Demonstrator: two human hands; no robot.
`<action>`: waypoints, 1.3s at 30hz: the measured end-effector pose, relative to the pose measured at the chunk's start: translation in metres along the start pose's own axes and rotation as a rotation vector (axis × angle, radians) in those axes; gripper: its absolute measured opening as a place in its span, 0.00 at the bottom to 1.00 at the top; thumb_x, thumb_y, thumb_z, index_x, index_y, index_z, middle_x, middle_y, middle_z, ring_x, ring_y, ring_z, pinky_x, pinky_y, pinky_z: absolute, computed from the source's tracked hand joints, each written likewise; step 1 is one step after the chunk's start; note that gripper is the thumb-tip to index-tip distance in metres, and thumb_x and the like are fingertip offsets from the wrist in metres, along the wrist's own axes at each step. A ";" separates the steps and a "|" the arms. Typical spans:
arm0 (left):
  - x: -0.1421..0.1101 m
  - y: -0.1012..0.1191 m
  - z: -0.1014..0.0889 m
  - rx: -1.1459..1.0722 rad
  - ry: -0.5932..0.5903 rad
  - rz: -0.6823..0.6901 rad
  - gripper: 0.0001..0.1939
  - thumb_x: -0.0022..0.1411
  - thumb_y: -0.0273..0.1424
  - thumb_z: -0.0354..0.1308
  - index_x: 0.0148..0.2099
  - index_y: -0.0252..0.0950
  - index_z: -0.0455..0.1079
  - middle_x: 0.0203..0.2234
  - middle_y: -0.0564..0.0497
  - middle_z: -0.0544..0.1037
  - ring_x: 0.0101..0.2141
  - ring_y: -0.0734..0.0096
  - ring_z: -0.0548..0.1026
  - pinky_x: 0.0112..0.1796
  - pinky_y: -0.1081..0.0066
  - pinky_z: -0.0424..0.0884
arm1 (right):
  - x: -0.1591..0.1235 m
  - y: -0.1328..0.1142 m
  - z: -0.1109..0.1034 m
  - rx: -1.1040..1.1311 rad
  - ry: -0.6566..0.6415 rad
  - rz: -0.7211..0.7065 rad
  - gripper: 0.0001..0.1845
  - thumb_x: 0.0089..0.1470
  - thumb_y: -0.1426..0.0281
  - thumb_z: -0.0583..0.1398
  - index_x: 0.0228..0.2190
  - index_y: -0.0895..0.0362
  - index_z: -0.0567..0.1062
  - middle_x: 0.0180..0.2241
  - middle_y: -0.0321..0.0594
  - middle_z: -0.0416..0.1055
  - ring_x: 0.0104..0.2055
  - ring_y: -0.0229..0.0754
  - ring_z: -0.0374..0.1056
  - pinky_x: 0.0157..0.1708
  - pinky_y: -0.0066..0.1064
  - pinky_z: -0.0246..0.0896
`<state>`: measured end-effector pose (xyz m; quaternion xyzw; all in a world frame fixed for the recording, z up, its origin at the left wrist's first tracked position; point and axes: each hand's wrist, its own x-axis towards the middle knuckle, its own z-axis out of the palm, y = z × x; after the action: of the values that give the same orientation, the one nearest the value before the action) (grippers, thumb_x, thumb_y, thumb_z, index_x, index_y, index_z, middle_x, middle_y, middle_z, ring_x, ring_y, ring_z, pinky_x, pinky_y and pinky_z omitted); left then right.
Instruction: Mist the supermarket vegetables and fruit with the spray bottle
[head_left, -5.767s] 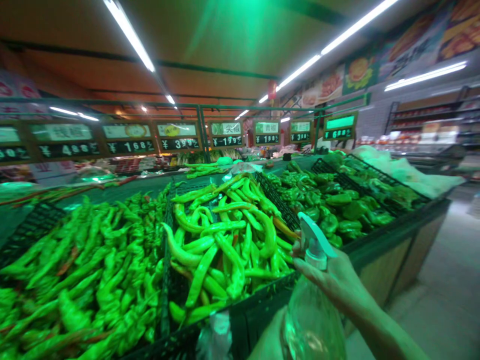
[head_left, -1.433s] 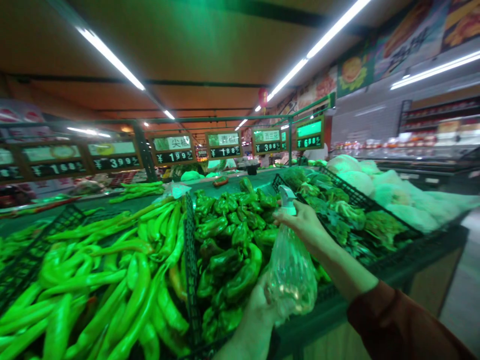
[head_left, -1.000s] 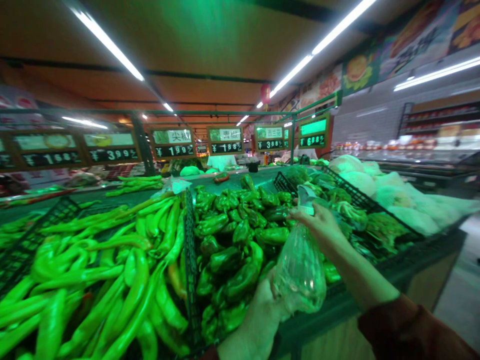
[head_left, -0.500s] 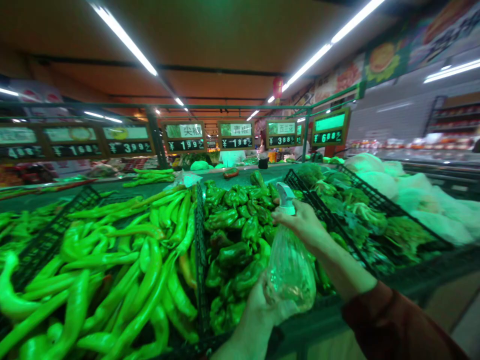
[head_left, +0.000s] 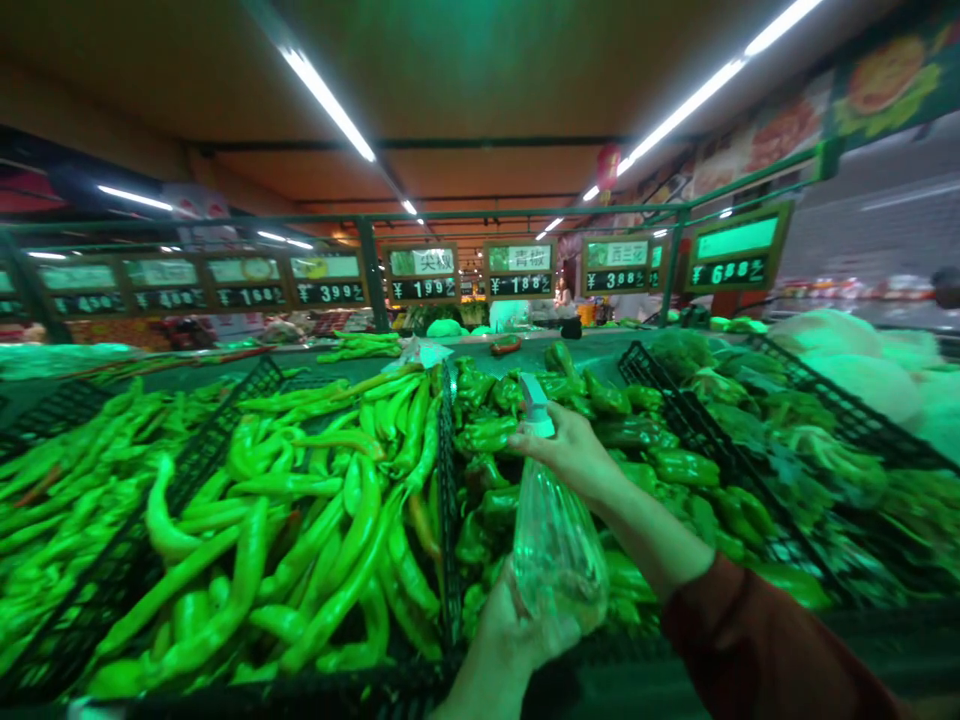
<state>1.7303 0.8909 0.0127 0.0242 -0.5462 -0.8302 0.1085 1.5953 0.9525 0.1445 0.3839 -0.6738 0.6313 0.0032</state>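
Observation:
A clear ribbed spray bottle (head_left: 559, 545) with a pale trigger head is held up in front of the vegetable stand, tilted a little to the left. My right hand (head_left: 566, 445) is closed around its neck, just under the sprayer. Lower down, my left hand (head_left: 517, 620) grips the bottle's base from the left and below. A little liquid shows near the bottom. Behind the bottle lie dark green bell peppers (head_left: 682, 465), partly hidden by my hands. Long light green peppers (head_left: 330, 530) fill the crate to the left.
Black crate walls (head_left: 448, 500) divide the vegetables. Broccoli (head_left: 810, 440) lies to the right, with white-wrapped produce (head_left: 855, 350) beyond. Thinner green peppers (head_left: 75, 500) are at far left. Price signs (head_left: 521, 270) hang from a rail above the stand.
The view has turned left, so the stand and signs appear shifted right. The bottle, still in both hands, has moved left relative to the peppers.

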 end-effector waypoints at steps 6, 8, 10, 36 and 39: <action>-0.009 0.002 -0.014 -0.009 0.042 0.016 0.39 0.37 0.43 0.75 0.52 0.38 0.71 0.43 0.46 0.81 0.43 0.59 0.76 0.43 0.66 0.69 | 0.006 -0.004 0.026 -0.043 -0.062 -0.013 0.19 0.40 0.65 0.68 0.35 0.60 0.74 0.25 0.34 0.68 0.28 0.40 0.63 0.29 0.31 0.57; -0.006 0.001 -0.020 -0.031 0.046 0.012 0.39 0.35 0.44 0.76 0.51 0.39 0.73 0.42 0.47 0.82 0.43 0.58 0.77 0.43 0.64 0.70 | 0.007 -0.004 0.032 -0.053 -0.077 -0.015 0.18 0.40 0.65 0.68 0.34 0.61 0.74 0.25 0.34 0.68 0.28 0.40 0.63 0.29 0.31 0.57; 0.003 -0.002 -0.023 -0.054 0.037 -0.002 0.35 0.30 0.44 0.76 0.44 0.39 0.76 0.35 0.49 0.82 0.39 0.59 0.78 0.39 0.66 0.71 | 0.008 -0.004 0.037 -0.058 -0.089 -0.014 0.18 0.41 0.65 0.68 0.35 0.60 0.74 0.26 0.35 0.69 0.29 0.41 0.64 0.30 0.31 0.58; -0.005 -0.021 -0.021 0.086 -0.197 -0.009 0.33 0.36 0.46 0.74 0.45 0.37 0.73 0.36 0.46 0.82 0.32 0.63 0.77 0.36 0.66 0.71 | -0.032 0.002 0.008 -0.037 0.025 0.030 0.22 0.40 0.59 0.67 0.36 0.58 0.72 0.28 0.35 0.70 0.29 0.41 0.65 0.30 0.31 0.58; -0.009 -0.016 -0.012 0.150 -0.182 -0.021 0.32 0.37 0.44 0.74 0.46 0.38 0.75 0.38 0.45 0.82 0.40 0.52 0.78 0.44 0.60 0.72 | -0.043 -0.002 -0.003 -0.032 0.068 0.039 0.23 0.41 0.60 0.68 0.38 0.58 0.73 0.29 0.36 0.71 0.30 0.42 0.66 0.31 0.32 0.59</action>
<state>1.7383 0.8883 -0.0074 -0.0376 -0.6142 -0.7868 0.0475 1.6254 0.9769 0.1258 0.3490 -0.6907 0.6331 0.0197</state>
